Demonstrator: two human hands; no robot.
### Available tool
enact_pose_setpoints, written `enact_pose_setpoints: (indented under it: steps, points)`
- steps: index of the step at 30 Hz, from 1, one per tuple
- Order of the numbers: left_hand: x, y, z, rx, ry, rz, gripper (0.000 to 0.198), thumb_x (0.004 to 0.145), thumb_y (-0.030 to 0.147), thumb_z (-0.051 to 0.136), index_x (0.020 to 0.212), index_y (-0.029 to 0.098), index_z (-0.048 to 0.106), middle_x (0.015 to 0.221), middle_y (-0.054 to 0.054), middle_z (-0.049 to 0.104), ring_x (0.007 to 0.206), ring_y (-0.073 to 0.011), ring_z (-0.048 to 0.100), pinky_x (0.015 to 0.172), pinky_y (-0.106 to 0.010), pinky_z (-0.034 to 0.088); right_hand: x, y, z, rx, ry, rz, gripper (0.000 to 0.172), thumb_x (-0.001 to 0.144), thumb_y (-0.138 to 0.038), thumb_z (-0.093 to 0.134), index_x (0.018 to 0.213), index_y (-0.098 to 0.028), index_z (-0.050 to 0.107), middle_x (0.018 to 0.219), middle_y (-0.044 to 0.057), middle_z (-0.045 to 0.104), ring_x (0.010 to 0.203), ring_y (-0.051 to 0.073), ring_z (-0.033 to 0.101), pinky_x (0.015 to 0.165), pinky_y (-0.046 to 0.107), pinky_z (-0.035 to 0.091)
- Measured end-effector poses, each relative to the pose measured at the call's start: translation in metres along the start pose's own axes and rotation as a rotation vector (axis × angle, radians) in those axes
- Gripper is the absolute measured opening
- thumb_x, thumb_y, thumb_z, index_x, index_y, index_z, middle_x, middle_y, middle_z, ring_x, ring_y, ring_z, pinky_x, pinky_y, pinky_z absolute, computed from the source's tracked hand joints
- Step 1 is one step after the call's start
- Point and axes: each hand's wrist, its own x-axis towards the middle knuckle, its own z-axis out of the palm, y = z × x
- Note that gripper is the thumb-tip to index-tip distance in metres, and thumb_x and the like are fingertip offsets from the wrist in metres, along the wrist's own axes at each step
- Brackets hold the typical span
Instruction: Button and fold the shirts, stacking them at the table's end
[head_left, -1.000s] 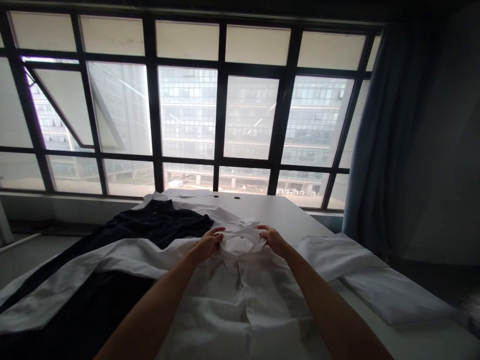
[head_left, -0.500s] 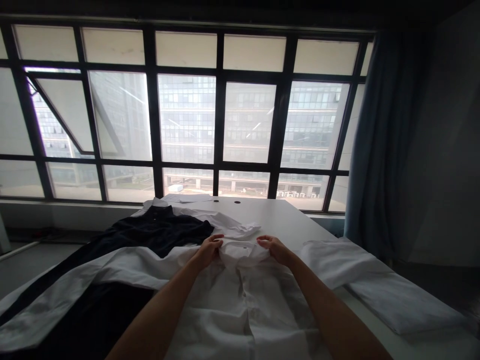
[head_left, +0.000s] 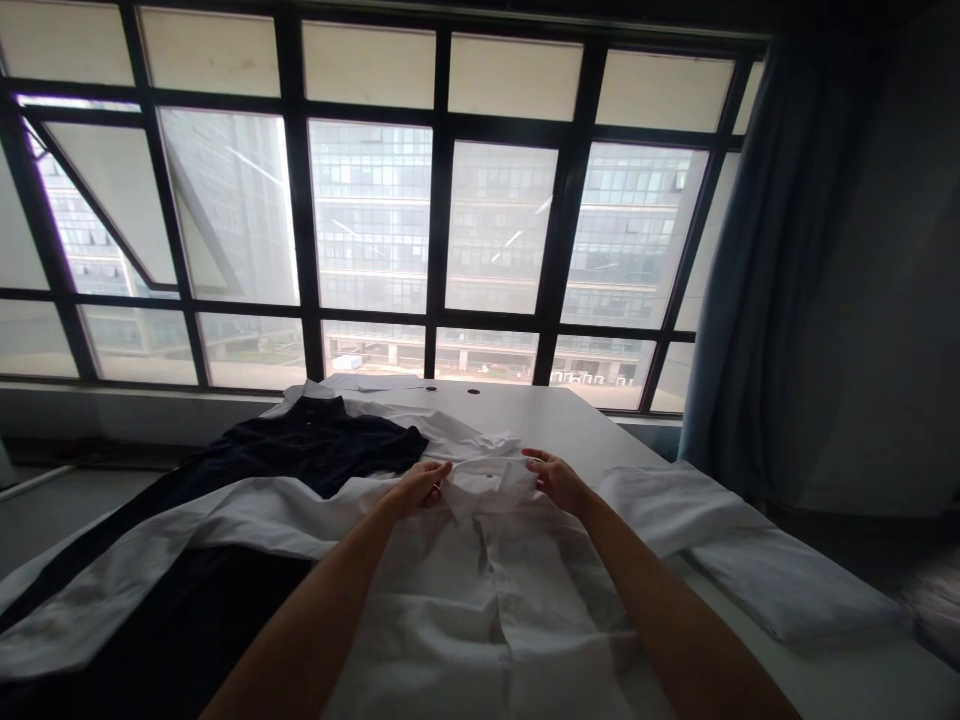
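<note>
Head cam, watching from my end: the white shirt [head_left: 431, 625] is spread front up on the near middle of the bench [head_left: 585, 425], hem end toward the camera, collar [head_left: 484, 488] at the far end. Left hand [head_left: 442, 475] has the collar's left side pinched between thumb and fingers, right hand [head_left: 534, 470] is pinching the right side, so they're pretty much mirrored.

As for progress, I'd call the rough laying-out done: body opened wide, and what looks like a sleeve [head_left: 255, 510] runs off left across the dark garment [head_left: 322, 440]. Collar isn't settled though, since it's up in the fingers and not lying flat. The body has soft creases that nobody has smoothed yet, and the front strip wanders a bit. Can't tell whether it's buttoned all the way; too dim for me. No folds made in the body that I can see.

Other stuff around it: more white fabric [head_left: 450, 430] just beyond the collar, and a folded white cloth [head_left: 795, 590] near the right edge. Loose white cloth [head_left: 667, 505] overlaps that one; could be the other sleeve, but my right forearm blocks the join.
</note>
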Motion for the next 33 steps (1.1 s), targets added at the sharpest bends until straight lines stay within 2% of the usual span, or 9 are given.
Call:
enact_pose_setpoints:
  steps: [3,6,8,10,14,21,27,29,33]
  points:
    - [-0.004,0.004,-0.003,-0.102,-0.092,-0.019,0.048,0.061,0.044,0.088,0.091,0.012,0.068,0.060,0.003,0.056,0.046,-0.0065,0.049,0.046,-0.018,0.037,0.001,0.001,0.000,-0.004,0.042,0.006,0.032,0.078,-0.019,0.065,0.111,-0.017,0.062,0.095,0.006,0.066,0.074,0.016,0.062,0.061,0.021,0.051]
    - [-0.007,0.007,-0.004,-0.229,-0.108,-0.012,0.049,0.060,0.032,0.091,0.100,0.013,0.069,0.077,-0.003,0.066,0.064,-0.0126,0.063,0.063,-0.024,0.051,0.003,0.003,-0.001,-0.064,0.067,0.020,0.030,0.080,-0.022,0.064,0.109,-0.016,0.062,0.091,0.006,0.065,0.071,0.016,0.062,0.059,0.021,0.050]
    - [-0.008,0.008,-0.004,-0.287,-0.137,-0.039,0.051,0.058,0.023,0.092,0.102,0.015,0.069,0.085,-0.006,0.069,0.076,-0.0171,0.067,0.074,-0.030,0.055,0.004,0.005,-0.003,-0.106,0.073,0.017,0.031,0.080,-0.025,0.064,0.109,-0.016,0.062,0.092,0.007,0.066,0.071,0.016,0.062,0.059,0.022,0.050]
    - [-0.008,0.009,-0.005,-0.309,-0.149,-0.063,0.056,0.056,0.015,0.091,0.107,0.016,0.068,0.085,-0.006,0.069,0.077,-0.0174,0.068,0.077,-0.032,0.055,0.005,0.006,-0.004,-0.127,0.073,0.006,0.031,0.078,-0.027,0.064,0.108,-0.017,0.062,0.094,0.007,0.066,0.073,0.017,0.063,0.060,0.023,0.051]
    - [-0.010,0.011,-0.007,-0.289,-0.167,-0.053,0.064,0.056,0.005,0.087,0.116,0.016,0.067,0.074,-0.002,0.066,0.068,-0.0132,0.065,0.067,-0.024,0.052,0.006,0.005,-0.005,-0.111,0.092,-0.015,0.033,0.074,-0.026,0.067,0.104,-0.016,0.064,0.095,0.007,0.066,0.076,0.018,0.062,0.063,0.023,0.049]
    - [-0.017,0.017,-0.007,-0.339,-0.321,-0.010,0.071,0.055,-0.001,0.082,0.121,0.019,0.067,0.072,0.002,0.061,0.067,-0.0098,0.061,0.068,-0.021,0.048,0.011,0.002,-0.006,-0.138,0.240,-0.078,0.033,0.069,-0.025,0.067,0.100,-0.014,0.068,0.093,0.006,0.067,0.079,0.017,0.061,0.064,0.023,0.044]
    - [-0.011,0.013,0.005,-0.417,-0.257,0.136,0.069,0.053,0.002,0.085,0.118,0.019,0.066,0.084,0.001,0.061,0.070,-0.0078,0.059,0.071,-0.022,0.047,0.010,0.002,-0.005,-0.388,0.221,-0.093,0.029,0.071,-0.020,0.068,0.100,-0.013,0.068,0.085,0.006,0.066,0.070,0.017,0.058,0.060,0.024,0.044]
    - [-0.008,0.011,0.009,-0.416,-0.217,0.152,0.069,0.053,0.005,0.087,0.117,0.018,0.066,0.086,0.000,0.061,0.071,-0.0090,0.060,0.071,-0.023,0.047,0.006,-0.002,0.002,-0.611,0.241,-0.224,0.032,0.069,-0.010,0.064,0.100,-0.013,0.068,0.087,0.006,0.065,0.073,0.017,0.058,0.067,0.025,0.047]
    - [-0.006,0.008,0.017,-0.410,-0.174,0.163,0.066,0.050,0.007,0.087,0.112,0.018,0.066,0.089,-0.002,0.064,0.073,-0.0113,0.063,0.073,-0.025,0.049,-0.010,-0.016,0.032,-1.065,0.304,-0.646,0.034,0.070,0.000,0.058,0.099,-0.014,0.071,0.104,0.008,0.064,0.098,0.022,0.057,0.093,0.031,0.043]
